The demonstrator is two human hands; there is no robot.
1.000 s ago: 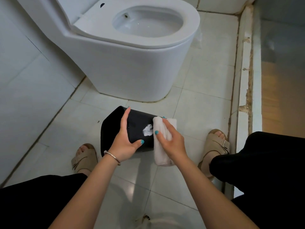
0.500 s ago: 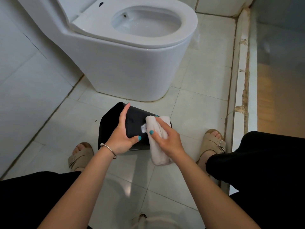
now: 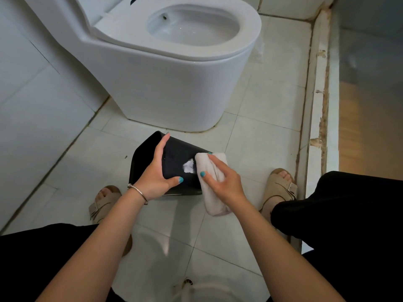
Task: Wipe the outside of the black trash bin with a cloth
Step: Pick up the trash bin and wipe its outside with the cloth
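Note:
The black trash bin (image 3: 178, 158) lies tipped on its side on the white tiled floor, its open mouth facing left. My left hand (image 3: 156, 178) grips its upper wall, fingers over the far side and thumb on the near side. A white patch (image 3: 188, 166) shows on the bin's wall. My right hand (image 3: 222, 182) holds a folded white cloth (image 3: 214, 201) and presses it against the bin's right end, near its base. The cloth hangs down below the hand.
A white toilet (image 3: 170, 73) with its seat down stands just beyond the bin. My two sandalled feet (image 3: 104, 199) (image 3: 281, 186) flank the bin. A raised threshold (image 3: 316, 105) runs along the right. A tiled wall (image 3: 32, 94) is on the left.
My right hand slid the cloth left over the bin's wall, then back right to its end. My left hand kept its grip on the bin.

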